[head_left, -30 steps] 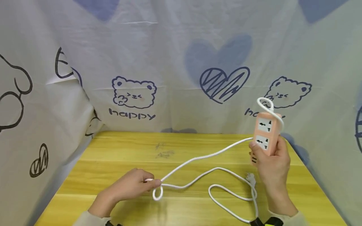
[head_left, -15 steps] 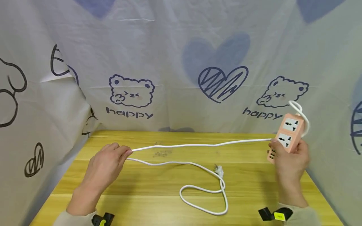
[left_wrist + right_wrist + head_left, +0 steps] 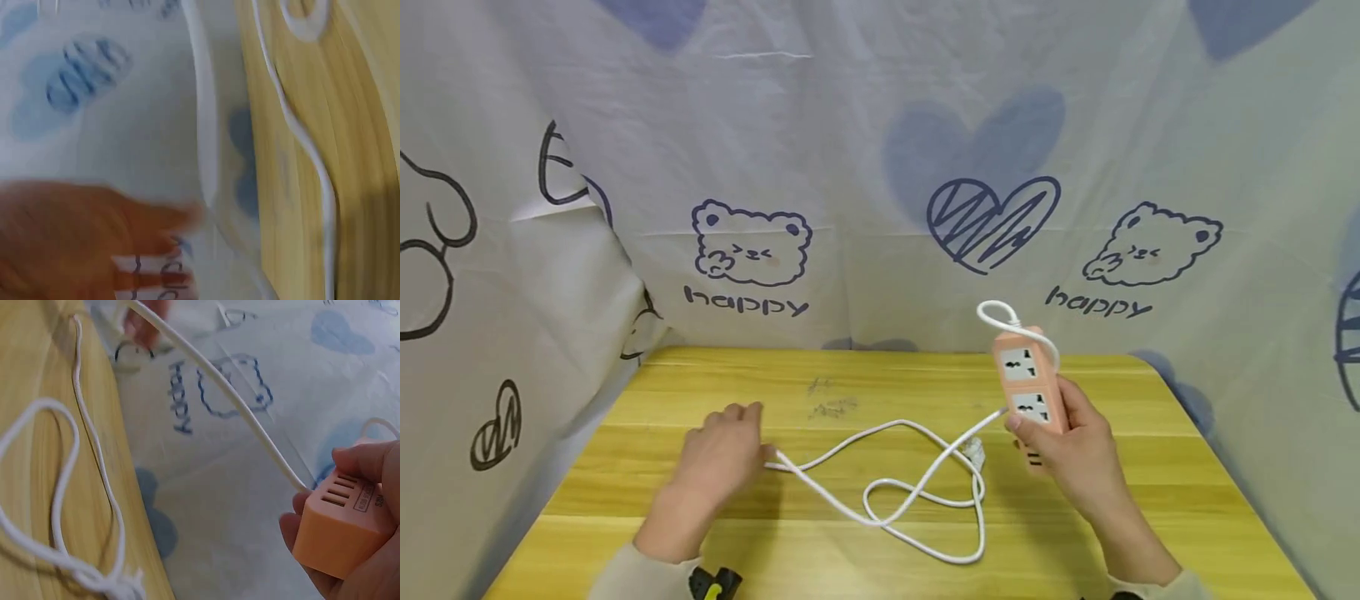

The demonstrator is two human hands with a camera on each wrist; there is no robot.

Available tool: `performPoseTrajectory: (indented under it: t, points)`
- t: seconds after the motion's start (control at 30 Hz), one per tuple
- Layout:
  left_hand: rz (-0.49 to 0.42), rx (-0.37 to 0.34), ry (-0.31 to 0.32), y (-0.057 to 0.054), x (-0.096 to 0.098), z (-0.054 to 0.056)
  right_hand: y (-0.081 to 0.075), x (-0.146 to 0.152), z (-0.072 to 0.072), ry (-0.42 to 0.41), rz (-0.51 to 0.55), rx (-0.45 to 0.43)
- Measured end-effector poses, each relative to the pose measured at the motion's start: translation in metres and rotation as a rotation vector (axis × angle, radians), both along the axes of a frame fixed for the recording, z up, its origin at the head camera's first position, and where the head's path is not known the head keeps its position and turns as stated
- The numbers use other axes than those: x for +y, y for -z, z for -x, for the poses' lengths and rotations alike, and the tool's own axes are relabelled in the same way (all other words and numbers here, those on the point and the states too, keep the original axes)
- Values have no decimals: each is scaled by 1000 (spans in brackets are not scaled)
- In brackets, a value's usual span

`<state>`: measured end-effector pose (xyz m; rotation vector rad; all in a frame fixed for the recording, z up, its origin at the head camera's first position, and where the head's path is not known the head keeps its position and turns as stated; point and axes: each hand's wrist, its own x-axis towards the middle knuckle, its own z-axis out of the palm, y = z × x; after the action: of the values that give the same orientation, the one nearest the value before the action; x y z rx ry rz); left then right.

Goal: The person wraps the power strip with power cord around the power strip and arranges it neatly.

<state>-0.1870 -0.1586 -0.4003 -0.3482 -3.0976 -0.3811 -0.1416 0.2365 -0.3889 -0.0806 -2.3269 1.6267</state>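
Note:
A pink power strip (image 3: 1028,387) with white socket faces is gripped in my right hand (image 3: 1086,454), thumb on its front. The right wrist view shows USB slots on the near end of the strip (image 3: 340,509). Its white cord (image 3: 827,496) loops from the top and sags in slack curves over the table to the left. My left hand (image 3: 722,454) is at the left, fingers apart and blurred, at the bend of the cord. In the left wrist view the cord (image 3: 206,112) passes by the fingertips of the left hand (image 3: 94,231).
The white plug (image 3: 974,452) lies near the middle of the wooden table (image 3: 647,467), with a loop of cord in front of it. A pale printed curtain (image 3: 850,167) hangs behind and at both sides of the table.
My right hand swung right with the power strip, then back left. My left hand drew the cord out leftward, then came down and rightward. The cord went from taut to slack.

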Motion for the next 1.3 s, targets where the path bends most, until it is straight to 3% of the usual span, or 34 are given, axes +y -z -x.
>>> performPoseTrajectory:
  t: [0.1, 0.17, 0.3, 0.37, 0.4, 0.47, 0.5, 0.63, 0.77, 0.83, 0.97, 1.1, 1.2, 1.3]
  points:
    - [-214, -39, 166, -1, 43, -11, -4, -20, -6, -106, 53, -5]
    - [-368, -158, 295, 1, 68, -21, -6, -33, -9, -138, 51, -5]
    - [-564, -480, 513, 13, 95, -40, -12, -46, -8, -86, 61, 26]
    - [-626, -554, 554, 20, 97, -45, -14, -45, -4, -30, 67, 45]
    - [-638, -543, 559, 23, 95, -46, -14, -43, -2, 0, 54, 56]
    - [-617, -447, 547, 24, 89, -45, -13, -36, 1, 71, -2, 62]
    - [-580, -365, 533, 23, 85, -45, -12, -32, 2, 100, -30, 56]
    - [-320, 90, 523, 7, 68, -41, -5, -19, 3, 180, -231, -13]
    - [-187, 535, 548, -17, 56, -37, 2, -16, 4, 89, -462, -41]
    - [-183, 662, 577, -31, 54, -33, 6, -19, 4, 17, -581, -38]
    - [-188, 720, 693, -54, 60, -24, 9, -32, 0, -130, -766, -62]
    - [-208, 692, 757, -66, 69, -10, 8, -43, -6, -279, -863, -98]
    - [-247, 620, 751, -71, 69, 2, 5, -47, -13, -426, -866, -103]
    - [-287, 476, 734, -73, 65, 12, 1, -48, -20, -565, -823, -75]
